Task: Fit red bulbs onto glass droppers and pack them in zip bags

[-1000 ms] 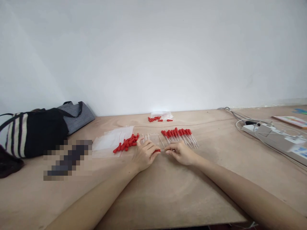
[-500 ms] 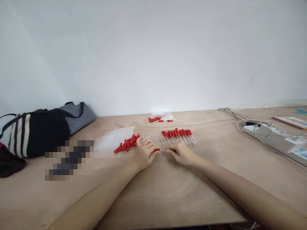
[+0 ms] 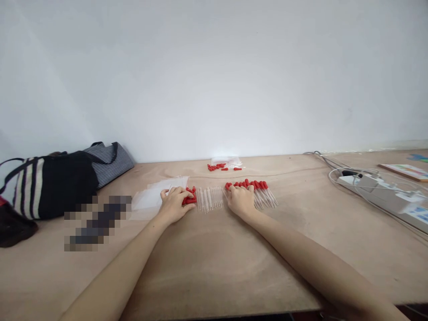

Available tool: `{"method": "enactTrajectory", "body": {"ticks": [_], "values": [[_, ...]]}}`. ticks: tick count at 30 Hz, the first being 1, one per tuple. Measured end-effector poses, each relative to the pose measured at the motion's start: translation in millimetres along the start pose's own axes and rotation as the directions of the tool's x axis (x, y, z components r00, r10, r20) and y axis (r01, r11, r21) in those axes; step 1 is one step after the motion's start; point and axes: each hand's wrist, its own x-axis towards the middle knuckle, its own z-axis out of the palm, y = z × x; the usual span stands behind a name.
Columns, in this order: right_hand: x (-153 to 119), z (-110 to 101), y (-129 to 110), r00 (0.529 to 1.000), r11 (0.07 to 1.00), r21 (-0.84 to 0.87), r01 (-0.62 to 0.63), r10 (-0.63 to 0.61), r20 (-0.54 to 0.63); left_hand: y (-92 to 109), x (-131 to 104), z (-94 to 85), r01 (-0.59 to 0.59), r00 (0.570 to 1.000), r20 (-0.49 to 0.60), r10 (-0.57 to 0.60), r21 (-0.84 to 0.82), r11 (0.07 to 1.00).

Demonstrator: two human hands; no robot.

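Item, the tubes (image 3: 210,199): clear, slim, uncapped, laid side by side in a row on the table (image 3: 207,267); we place all else by them.

Item, the bulbs (image 3: 190,200): red, in a loose heap just left of the tubes, partly covered by a hand.

Item, our left hand (image 3: 174,203): at the bulbs, left of the tubes, palm down, thumb spread wide from the fingers, with red showing in the gap.

Item, the droppers (image 3: 262,184): red-topped, clear-stemmed, in a slanting row to the right of the tubes.

Item, our right hand (image 3: 241,200): just right of the tubes, over the near-left part of the droppers, fingers bent downward; we cannot tell whether it grips one.

Item, the sleeves (image 3: 147,198): flat, clear plastic, overlapping, left of the tubes and beyond the bulbs.

Item, a far group: red caps (image 3: 214,167) and a clear packet (image 3: 225,159), behind the tubes, near the wall (image 3: 214,80).

Item, a black bag (image 3: 70,183) with pale stripes and a pinstriped bag (image 3: 112,165): well left of the tubes.

Item, a power strip (image 3: 381,191), cables (image 3: 329,162) and a colourful board (image 3: 404,171): well right of the tubes.
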Motion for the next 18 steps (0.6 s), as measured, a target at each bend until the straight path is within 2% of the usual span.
{"method": "enactTrajectory", "body": {"ticks": [11, 15, 18], "values": [[3.1, 4.6, -6.7, 1.000, 1.000, 0.014, -0.018, 0.018, 0.002, 2.4, 2.9, 9.6, -0.025, 0.997, -0.070, 0.033, 0.114, 0.993], [2.9, 4.3, -7.2, 0.998, 0.998, 0.032, -0.050, 0.050, -0.022, 5.6, 3.4, 7.1, -0.023, 0.995, -0.097, 0.032, 0.099, 0.995], [4.1, 1.0, -10.8, 0.997, 0.997, 0.031, -0.072, 0.071, 0.026, 11.3, 2.8, 3.1, 0.024, 0.993, -0.117, -0.019, 0.040, 0.999]]}}
